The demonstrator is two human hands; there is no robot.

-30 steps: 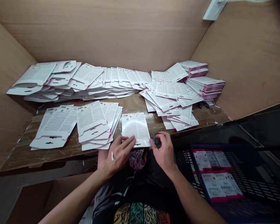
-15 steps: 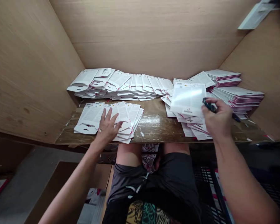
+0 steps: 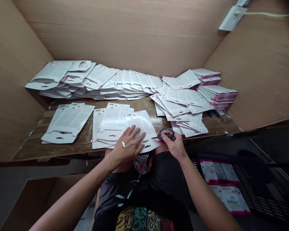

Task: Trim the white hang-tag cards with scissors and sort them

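White hanging envelope (image 3: 140, 120) is lying at the table's (image 3: 32, 146) near edge, middle | left hand (image 3: 129, 143) is pressing it flat, fingers apart | right hand (image 3: 175, 144) is gripping scissors (image 3: 162, 137), pointing at its right side | probably lining up a snip; next move is likely calling for holding still

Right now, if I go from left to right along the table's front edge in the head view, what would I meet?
Left pile of white packets → middle pile of white packets → left hand → right hand holding scissors.
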